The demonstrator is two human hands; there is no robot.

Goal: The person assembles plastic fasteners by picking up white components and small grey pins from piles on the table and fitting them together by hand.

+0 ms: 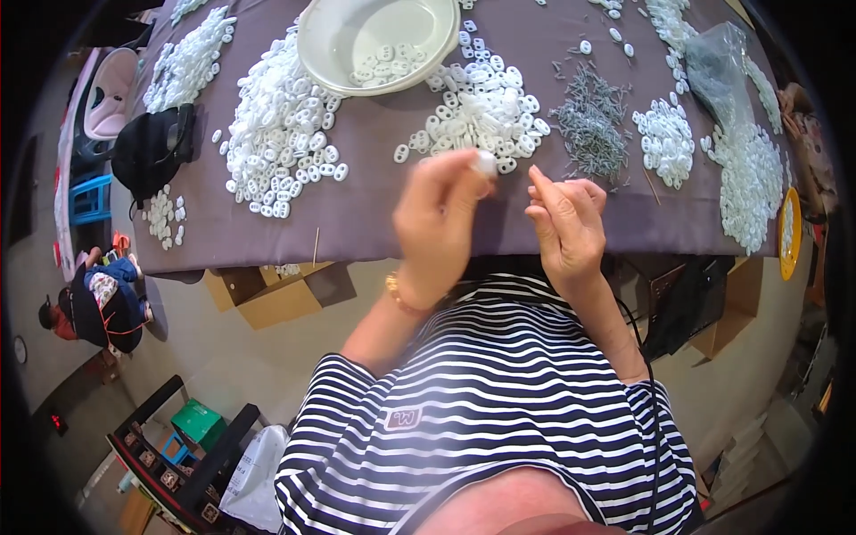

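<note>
My left hand [437, 223], blurred by motion, pinches a small white oval plastic piece [484, 163] between thumb and fingertips, above the table's near part. To its right my right hand [571, 223] is raised with thumb and fingers drawn together; whatever is between them, if anything, is too small to make out. The two hands are apart. Just beyond the left hand spreads a pile of white oval two-holed pieces [481, 111]. A heap of small grey screws [593, 125] lies beyond my right hand.
A cream basin [312, 45] with some white pieces stands at the table's far middle. More white pieces form piles at left [276, 125] and right [664, 143]. A clear plastic bag [716, 67], a black bag [156, 156] and a yellow dish [785, 234] sit near the sides. Below is a cardboard box [276, 303].
</note>
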